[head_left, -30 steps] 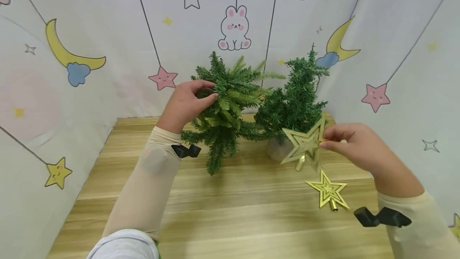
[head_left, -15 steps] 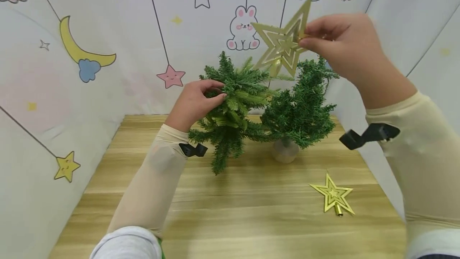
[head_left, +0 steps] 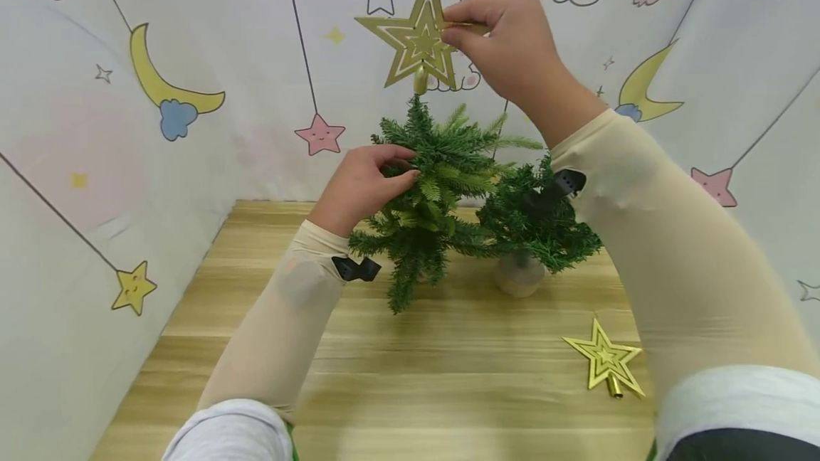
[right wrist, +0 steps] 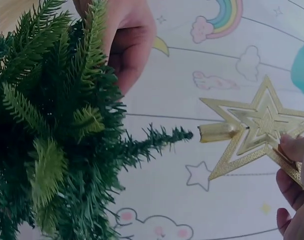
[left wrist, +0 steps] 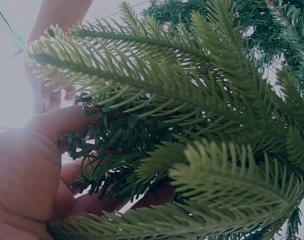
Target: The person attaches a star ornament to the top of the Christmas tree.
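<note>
My left hand (head_left: 361,183) holds the upper branches of a small artificial Christmas tree (head_left: 442,183). In the left wrist view its thumb and fingers curl round a dark green branch cluster (left wrist: 124,137), partly hidden by needles. My right hand (head_left: 512,41) pinches a gold star tree topper (head_left: 423,41) by one side point, thumb against fingers. The star stands upright over the tree, its tube (right wrist: 219,132) pointing down at the tree's top tip (right wrist: 179,135). A narrow gap separates tube and tip in the right wrist view.
Close on the right stands a second small tree (head_left: 544,230) on a pale round base (head_left: 520,276), partly behind my right forearm. Another gold star topper (head_left: 605,356) lies on the wooden table (head_left: 448,390) at front right. A patterned cloth backdrop (head_left: 256,34) rises behind.
My right hand has carried the star up from low on the right, then left to above the first tree, turning it upright. My left hand keeps its hold on the branches.
</note>
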`<state>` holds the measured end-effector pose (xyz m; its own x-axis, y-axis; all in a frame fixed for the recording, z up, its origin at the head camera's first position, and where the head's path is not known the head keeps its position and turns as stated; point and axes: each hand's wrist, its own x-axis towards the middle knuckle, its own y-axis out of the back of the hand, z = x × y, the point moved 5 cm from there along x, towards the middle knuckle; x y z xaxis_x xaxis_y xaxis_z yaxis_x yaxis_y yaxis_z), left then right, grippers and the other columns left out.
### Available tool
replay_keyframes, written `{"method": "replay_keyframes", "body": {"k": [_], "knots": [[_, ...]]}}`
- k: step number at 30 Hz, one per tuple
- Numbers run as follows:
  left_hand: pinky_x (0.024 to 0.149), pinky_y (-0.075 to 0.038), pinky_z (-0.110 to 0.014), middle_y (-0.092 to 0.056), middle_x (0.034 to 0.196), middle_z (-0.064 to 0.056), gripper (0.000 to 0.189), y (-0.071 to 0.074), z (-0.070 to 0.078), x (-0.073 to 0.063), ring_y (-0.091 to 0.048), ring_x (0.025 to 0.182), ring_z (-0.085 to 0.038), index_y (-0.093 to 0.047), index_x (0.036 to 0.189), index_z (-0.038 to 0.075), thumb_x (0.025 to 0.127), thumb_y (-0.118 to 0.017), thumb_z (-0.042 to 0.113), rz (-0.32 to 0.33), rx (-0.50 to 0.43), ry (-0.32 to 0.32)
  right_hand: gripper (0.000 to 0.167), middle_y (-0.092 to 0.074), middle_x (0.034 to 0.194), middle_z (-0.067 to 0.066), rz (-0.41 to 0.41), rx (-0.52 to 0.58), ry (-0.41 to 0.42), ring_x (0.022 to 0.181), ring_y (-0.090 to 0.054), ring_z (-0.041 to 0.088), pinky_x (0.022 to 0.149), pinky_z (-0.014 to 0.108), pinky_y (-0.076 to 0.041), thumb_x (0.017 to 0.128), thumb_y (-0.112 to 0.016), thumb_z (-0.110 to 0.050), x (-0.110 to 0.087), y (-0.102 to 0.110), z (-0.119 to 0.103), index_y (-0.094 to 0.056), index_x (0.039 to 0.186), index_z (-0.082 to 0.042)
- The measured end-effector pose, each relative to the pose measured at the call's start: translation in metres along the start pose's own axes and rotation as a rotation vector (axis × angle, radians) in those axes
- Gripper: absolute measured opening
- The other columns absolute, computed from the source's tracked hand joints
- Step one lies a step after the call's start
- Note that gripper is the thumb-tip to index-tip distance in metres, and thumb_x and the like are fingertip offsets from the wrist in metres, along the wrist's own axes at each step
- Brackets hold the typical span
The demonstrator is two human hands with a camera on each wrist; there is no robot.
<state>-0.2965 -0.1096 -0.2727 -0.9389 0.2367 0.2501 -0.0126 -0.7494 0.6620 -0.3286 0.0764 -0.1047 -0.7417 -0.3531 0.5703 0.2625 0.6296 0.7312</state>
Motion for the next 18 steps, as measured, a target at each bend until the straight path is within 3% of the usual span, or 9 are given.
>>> {"method": "replay_keyframes", "body": {"k": [5,10,18], "knots": [[0.080,-0.055,-0.039,-0.069,0.127,0.002,0.039,0.000,0.002,0.001,-0.066,0.102,-0.016,-0.070,0.136,0.023,0.100,-0.068,0.039,0.005,0.006,-0.005,0.032,-0.071,0.130,-0.003,-0.047,-0.033,0.025,0.118,-0.064,0.007,0.100,0.021,-0.049,0.104,-0.064,-0.031,0.003,-0.013,-0.004,-0.074,0.130,-0.016],[0.077,-0.054,-0.037,-0.070,0.125,0.002,0.038,0.000,0.002,0.001,-0.066,0.097,-0.015,-0.070,0.135,0.023,0.101,-0.068,0.039,0.003,0.010,-0.003,0.032,-0.071,0.130,-0.001,-0.112,-0.052,-0.010,0.118,-0.064,0.007,0.097,0.022,-0.051,0.105,-0.063,-0.029,0.004,-0.024,-0.002,-0.072,0.132,-0.017],[0.075,-0.053,-0.037,-0.069,0.129,0.002,0.038,-0.001,0.003,0.001,-0.066,0.092,-0.016,-0.070,0.136,0.024,0.101,-0.068,0.036,-0.005,-0.002,-0.008,0.028,-0.073,0.126,0.006,-0.160,-0.058,0.016,0.138,-0.054,0.011,0.100,0.024,-0.051,0.104,-0.063,-0.023,0.006,-0.033,0.001,-0.074,0.129,-0.013]]}}
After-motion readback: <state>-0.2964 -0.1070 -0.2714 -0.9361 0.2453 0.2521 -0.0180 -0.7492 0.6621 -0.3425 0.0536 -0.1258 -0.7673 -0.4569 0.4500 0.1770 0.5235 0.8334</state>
